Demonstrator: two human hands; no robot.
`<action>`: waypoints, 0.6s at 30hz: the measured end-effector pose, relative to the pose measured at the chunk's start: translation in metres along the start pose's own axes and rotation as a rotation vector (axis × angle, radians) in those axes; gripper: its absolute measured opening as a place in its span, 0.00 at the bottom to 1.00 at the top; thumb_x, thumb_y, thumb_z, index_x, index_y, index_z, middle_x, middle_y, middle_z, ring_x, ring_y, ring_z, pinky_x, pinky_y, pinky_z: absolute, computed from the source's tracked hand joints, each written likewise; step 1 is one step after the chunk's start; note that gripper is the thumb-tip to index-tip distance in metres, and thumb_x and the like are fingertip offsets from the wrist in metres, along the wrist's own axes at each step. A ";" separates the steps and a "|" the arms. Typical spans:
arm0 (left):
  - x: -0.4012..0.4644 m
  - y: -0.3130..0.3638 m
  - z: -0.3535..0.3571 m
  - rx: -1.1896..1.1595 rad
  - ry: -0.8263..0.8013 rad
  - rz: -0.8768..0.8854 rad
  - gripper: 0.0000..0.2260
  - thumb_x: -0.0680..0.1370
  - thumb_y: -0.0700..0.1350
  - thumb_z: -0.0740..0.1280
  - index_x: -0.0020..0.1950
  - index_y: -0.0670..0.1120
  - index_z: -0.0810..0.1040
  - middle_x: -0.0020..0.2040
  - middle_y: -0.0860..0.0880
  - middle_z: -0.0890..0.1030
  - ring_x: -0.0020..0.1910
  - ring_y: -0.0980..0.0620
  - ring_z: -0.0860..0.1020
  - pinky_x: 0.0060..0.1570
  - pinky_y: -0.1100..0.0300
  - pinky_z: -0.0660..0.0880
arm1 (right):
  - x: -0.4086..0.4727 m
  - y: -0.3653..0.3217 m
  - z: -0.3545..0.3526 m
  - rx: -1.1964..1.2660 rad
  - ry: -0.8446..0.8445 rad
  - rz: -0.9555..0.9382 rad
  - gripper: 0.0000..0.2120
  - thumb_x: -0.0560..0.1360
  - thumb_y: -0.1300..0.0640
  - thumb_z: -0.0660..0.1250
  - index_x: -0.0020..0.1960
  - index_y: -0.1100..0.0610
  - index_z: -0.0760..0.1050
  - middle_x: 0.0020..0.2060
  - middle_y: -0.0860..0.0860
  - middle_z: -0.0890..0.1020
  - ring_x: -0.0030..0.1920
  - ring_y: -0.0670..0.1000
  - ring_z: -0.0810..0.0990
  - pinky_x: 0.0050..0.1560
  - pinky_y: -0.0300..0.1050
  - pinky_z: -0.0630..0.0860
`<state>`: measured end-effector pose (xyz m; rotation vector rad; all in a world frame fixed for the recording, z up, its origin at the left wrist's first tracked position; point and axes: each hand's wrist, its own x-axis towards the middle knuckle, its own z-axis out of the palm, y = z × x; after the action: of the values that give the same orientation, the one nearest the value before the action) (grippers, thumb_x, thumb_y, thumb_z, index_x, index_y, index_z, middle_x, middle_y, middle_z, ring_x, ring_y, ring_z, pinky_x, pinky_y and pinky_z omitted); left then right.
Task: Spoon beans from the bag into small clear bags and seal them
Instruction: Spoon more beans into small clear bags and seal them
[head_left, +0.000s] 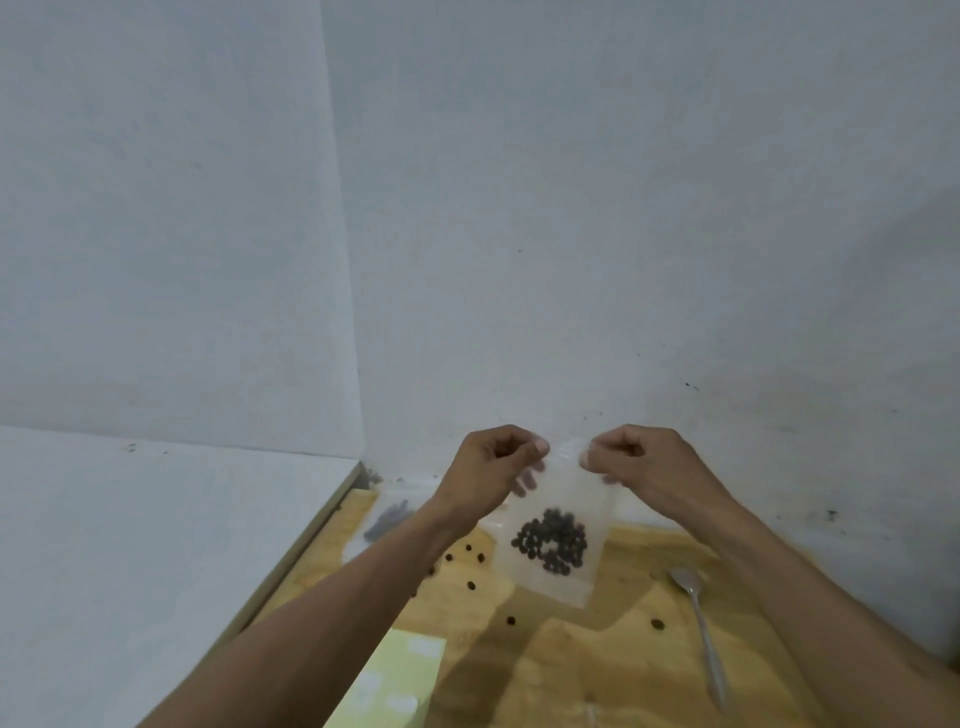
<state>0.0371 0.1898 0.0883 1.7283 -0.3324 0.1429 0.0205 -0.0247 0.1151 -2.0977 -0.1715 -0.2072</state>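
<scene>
Wooden table (613, 670): spoon (701, 623), loose beans (470, 566)

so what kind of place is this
Probably a plain room at home, not a packing plant: a wooden table pushed into a corner of bare grey walls, with a spoon and loose beans on it.

Left hand (496, 465) fingers partly behind small clear bag (550, 525), seen blurred through plastic. Bag top edge lost between both thumbs; seal state unreadable. Right hand (636, 460) fingertips tucked out of sight. Second bag (387, 519) at table's far left corner blurred, part covered by left wrist; dark contents indistinct. Spoon (701, 631) handle end smeared. Yellow-green sheet (395, 680) cut by bottom edge, part under left forearm. Both forearms run off frame.
</scene>
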 end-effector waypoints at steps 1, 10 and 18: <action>0.000 0.000 -0.001 0.006 0.007 0.007 0.09 0.80 0.46 0.71 0.50 0.40 0.84 0.43 0.41 0.85 0.36 0.51 0.80 0.38 0.60 0.78 | 0.003 -0.003 0.002 -0.009 -0.023 -0.009 0.10 0.71 0.46 0.77 0.50 0.47 0.84 0.43 0.45 0.86 0.44 0.44 0.85 0.47 0.41 0.79; 0.001 -0.004 -0.012 0.021 0.068 0.004 0.08 0.79 0.43 0.72 0.47 0.38 0.85 0.36 0.47 0.84 0.34 0.53 0.79 0.35 0.62 0.77 | 0.018 -0.014 0.024 -0.114 -0.132 -0.088 0.03 0.77 0.51 0.73 0.47 0.49 0.85 0.42 0.43 0.86 0.45 0.43 0.82 0.44 0.36 0.73; -0.003 -0.004 -0.030 -0.003 0.105 -0.007 0.08 0.79 0.42 0.72 0.44 0.38 0.85 0.35 0.45 0.84 0.34 0.52 0.79 0.37 0.61 0.77 | 0.019 -0.027 0.038 -0.089 -0.174 -0.133 0.06 0.76 0.48 0.74 0.46 0.50 0.85 0.39 0.43 0.85 0.40 0.43 0.81 0.43 0.37 0.74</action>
<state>0.0384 0.2206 0.0895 1.7118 -0.2494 0.2265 0.0360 0.0221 0.1225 -2.1948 -0.4140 -0.1134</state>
